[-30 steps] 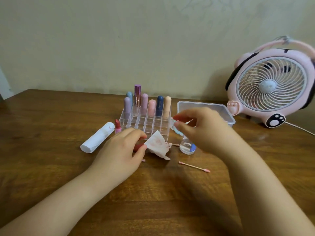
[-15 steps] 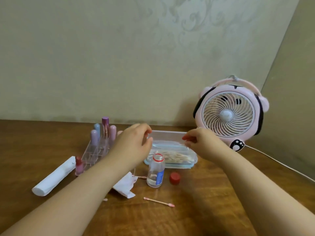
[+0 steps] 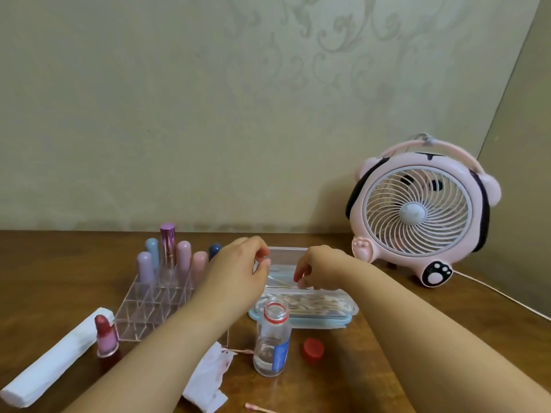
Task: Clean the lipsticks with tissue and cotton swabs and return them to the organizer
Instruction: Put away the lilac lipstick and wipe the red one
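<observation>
Beige wallpaper with a faint scroll pattern rises behind the brown wooden table where I work, and a pink animal-shaped fan stands at the right near the corner, its white cord trailing off. From my head camera, both my hands reach over the clear swab box, which is packed with cotton swabs: my left hand has its fingers curled at the raised lid's edge, and my right hand bends its fingertips down by the box; whether either actually grips something, I cannot tell. Left of the box sits the clear organizer, with capped pastel lipsticks upright in its back rows. One uncapped red lipstick stands just outside its front left corner, beside a folded white tissue roll. A stained tissue lies under my left forearm, near an open small glass bottle and its red cap. A used pink swab lies at the bottom edge.
</observation>
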